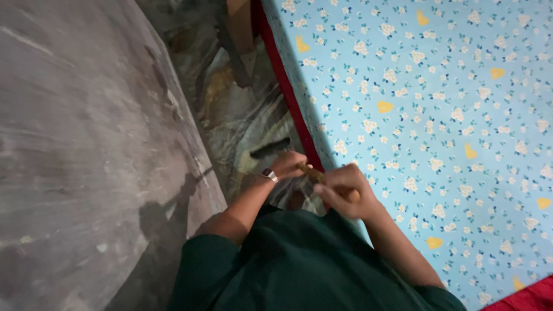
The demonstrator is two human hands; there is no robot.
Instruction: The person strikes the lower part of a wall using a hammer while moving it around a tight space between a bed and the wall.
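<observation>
the biggest thing before you was the bed [438, 115], its sheet a soft light-blue cotton scattered with small white flowers and yellow shapes, lying flat and smooth, with a red edge [288, 98] running along its near side. to your left rose a grey wall [86, 126], rough and streaked like bare plaster. between the two ran a narrow gap of floor [230, 109], covered with what looked like crinkled shiny plastic sheeting, and a wooden post stood at the far end of it.

you wore a dark green top [299, 270], sleeves ending at the elbows. your left hand [286, 165], with a metal band at the wrist, had its fingers closed around the far end of a wooden stick [322, 179], low over the gap. your right hand [343, 193] was wrapped tight around the near end, the rounded butt of the stick poking out past your knuckles. the stick looked slim, smooth and pale brown, held aslant just at the red edge of the bed. a dark bristly strip [271, 148] lay just beyond your left hand; i could not tell whether it belonged to the stick.

judging by the grip, you were working the stick down into the gap beside the bed, and the next move would call for a firm two-handed hold and a steady angle.
</observation>
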